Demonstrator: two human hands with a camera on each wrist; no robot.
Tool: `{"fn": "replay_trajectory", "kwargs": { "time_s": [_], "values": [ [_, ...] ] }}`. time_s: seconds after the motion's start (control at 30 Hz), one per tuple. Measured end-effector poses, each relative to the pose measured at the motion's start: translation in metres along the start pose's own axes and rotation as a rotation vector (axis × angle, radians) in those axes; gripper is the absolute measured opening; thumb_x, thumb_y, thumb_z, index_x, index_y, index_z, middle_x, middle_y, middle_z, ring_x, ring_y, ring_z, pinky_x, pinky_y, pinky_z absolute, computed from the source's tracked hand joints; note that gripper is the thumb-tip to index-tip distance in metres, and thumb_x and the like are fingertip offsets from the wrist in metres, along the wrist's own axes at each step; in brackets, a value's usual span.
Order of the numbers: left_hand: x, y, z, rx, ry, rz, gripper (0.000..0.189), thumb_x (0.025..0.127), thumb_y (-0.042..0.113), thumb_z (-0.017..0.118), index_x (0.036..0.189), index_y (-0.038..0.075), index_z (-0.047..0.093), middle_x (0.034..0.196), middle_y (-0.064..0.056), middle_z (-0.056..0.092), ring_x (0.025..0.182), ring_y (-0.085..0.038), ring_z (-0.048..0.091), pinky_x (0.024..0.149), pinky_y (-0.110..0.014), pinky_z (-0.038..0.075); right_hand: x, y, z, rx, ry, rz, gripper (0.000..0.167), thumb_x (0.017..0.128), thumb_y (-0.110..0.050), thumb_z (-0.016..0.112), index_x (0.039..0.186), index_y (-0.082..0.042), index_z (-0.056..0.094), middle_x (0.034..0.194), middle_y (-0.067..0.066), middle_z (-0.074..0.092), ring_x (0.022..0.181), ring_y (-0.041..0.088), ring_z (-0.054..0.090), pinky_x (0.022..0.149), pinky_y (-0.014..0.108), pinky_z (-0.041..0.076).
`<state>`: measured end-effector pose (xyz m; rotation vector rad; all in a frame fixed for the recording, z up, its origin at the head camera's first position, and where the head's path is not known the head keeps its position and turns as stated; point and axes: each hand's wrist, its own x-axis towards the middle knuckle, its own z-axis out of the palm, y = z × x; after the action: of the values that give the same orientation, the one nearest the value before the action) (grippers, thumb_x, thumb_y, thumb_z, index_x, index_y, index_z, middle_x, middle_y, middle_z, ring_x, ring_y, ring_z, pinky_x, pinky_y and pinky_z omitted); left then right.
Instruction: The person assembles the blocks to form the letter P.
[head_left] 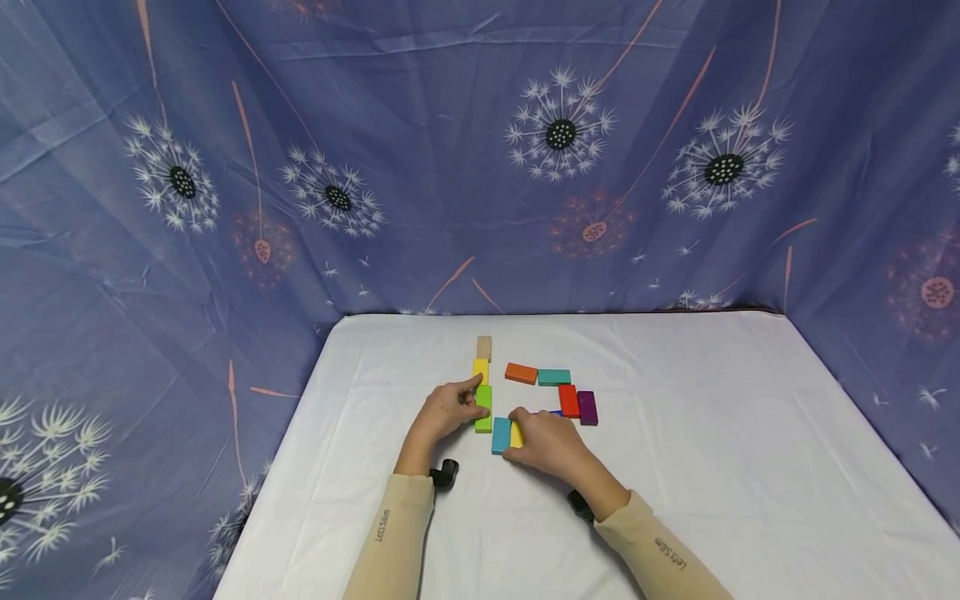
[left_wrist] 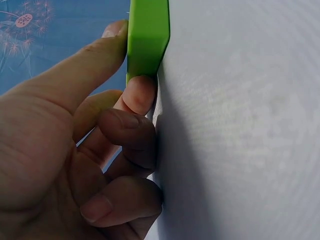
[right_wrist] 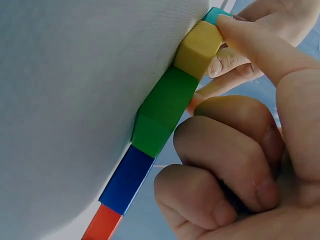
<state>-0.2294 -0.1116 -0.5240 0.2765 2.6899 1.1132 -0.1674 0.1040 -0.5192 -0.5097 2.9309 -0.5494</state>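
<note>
My left hand [head_left: 448, 408] is at a light green block [head_left: 483, 408], pinching it with the thumb and a finger at its edge. Its other fingers curl close to the tabletop in the left wrist view. Just beyond that block lies a yellow block [head_left: 481, 369], the index fingertip right at its near end. My right hand [head_left: 551, 443] pinches a second yellow block [right_wrist: 199, 49] between thumb and index finger. A light blue block [head_left: 501, 436] adjoins it on the left. Beyond it on the right, a dark green block [right_wrist: 165, 110] is hidden by the hand in the head view.
From the dark green one, the row runs on through a blue block [right_wrist: 127, 179] to a red block [head_left: 569, 401]. A purple block [head_left: 588, 407] lies beside the red. Farther back are teal [head_left: 554, 377], orange [head_left: 521, 373] and plain wooden [head_left: 484, 348] blocks on the white-covered table [head_left: 675, 467].
</note>
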Motion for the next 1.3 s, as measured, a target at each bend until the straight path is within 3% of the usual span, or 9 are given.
{"fn": "replay_trajectory", "kwargs": {
  "time_s": [0.43,0.7,1.0,1.3],
  "values": [
    [0.001,0.0,-0.001,0.016,-0.001,0.0,0.074,0.089,0.033,0.087,0.155,0.021,0.057,0.083,0.003,0.062,0.071,-0.013,0.049,0.075,-0.032,0.042,-0.002,0.0,-0.006,0.023,0.034,-0.001,0.057,0.082,-0.048,0.088,0.126,-0.015,0.071,0.068,-0.003,0.054,0.064,0.015,0.05,0.056,0.028,0.038],
    [0.001,-0.003,0.0,-0.001,0.01,0.03,0.073,0.089,0.032,0.087,0.155,0.021,0.057,0.083,0.005,0.062,0.069,-0.011,0.048,0.073,-0.031,0.042,-0.009,-0.008,-0.011,0.055,-0.021,-0.062,0.06,0.08,-0.053,0.088,0.124,-0.016,0.073,0.063,-0.006,0.048,0.061,0.011,0.046,0.056,0.026,0.034],
    [0.001,-0.002,0.0,0.004,0.01,0.027,0.073,0.089,0.033,0.087,0.155,0.021,0.057,0.083,0.004,0.062,0.069,-0.012,0.048,0.074,-0.031,0.042,-0.009,-0.015,-0.001,0.016,-0.008,-0.081,0.061,0.081,-0.054,0.088,0.126,-0.015,0.074,0.057,-0.01,0.034,0.055,0.008,0.036,0.053,0.027,0.025],
    [0.0,-0.003,0.0,-0.002,0.002,0.036,0.075,0.089,0.033,0.087,0.156,0.02,0.056,0.084,0.004,0.063,0.071,-0.012,0.049,0.076,-0.031,0.042,-0.007,-0.019,0.009,-0.017,0.022,-0.062,0.063,0.08,-0.05,0.091,0.129,-0.013,0.074,0.058,-0.009,0.033,0.057,0.01,0.04,0.054,0.026,0.03]
  ]
}}
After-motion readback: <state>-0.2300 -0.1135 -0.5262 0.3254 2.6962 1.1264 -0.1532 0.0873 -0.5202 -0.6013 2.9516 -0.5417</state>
